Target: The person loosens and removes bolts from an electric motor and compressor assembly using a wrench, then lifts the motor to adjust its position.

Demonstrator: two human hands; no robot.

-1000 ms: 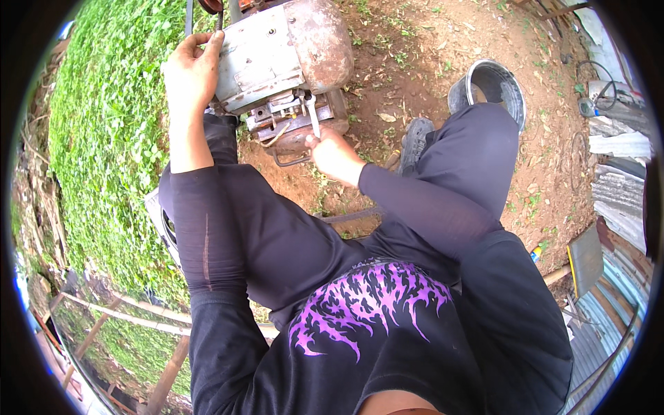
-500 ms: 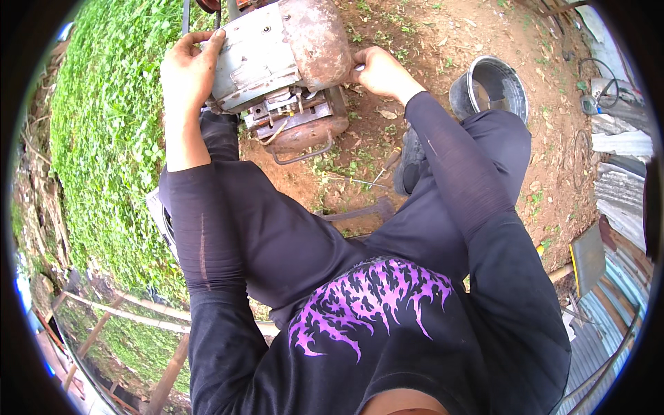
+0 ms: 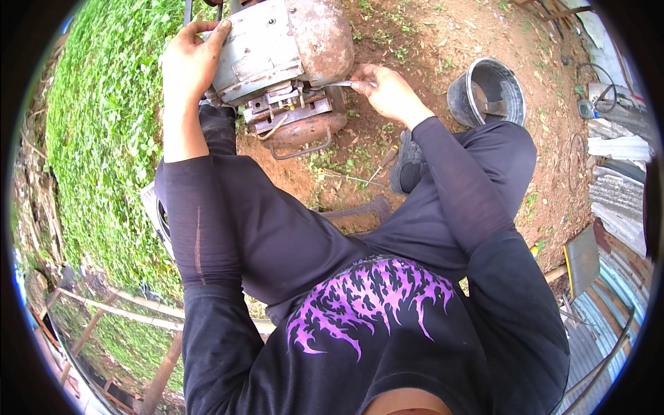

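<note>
1. The right hand (image 3: 389, 91) is grasping a wrench (image 3: 341, 84), its thumb and fingers pinching the near end.
2. I am seeing the wrench reaching left beneath the motor (image 3: 266, 45), by its rusty domed end; what the far tip is touching, I cannot tell from here.
3. The left hand (image 3: 190, 66) is bracing against the motor's left edge, its thumb lying on top; I cannot tell whether its fingers are gripping.
4. The motor is sitting above a rusty base (image 3: 311, 130), leaving the base's near edge showing.
5. On the ground (image 3: 429, 34), a screwdriver (image 3: 389, 156) is lying beside the right shoe (image 3: 409, 166), and a bucket (image 3: 459, 100) is sitting beyond the right knee (image 3: 512, 149).
</note>
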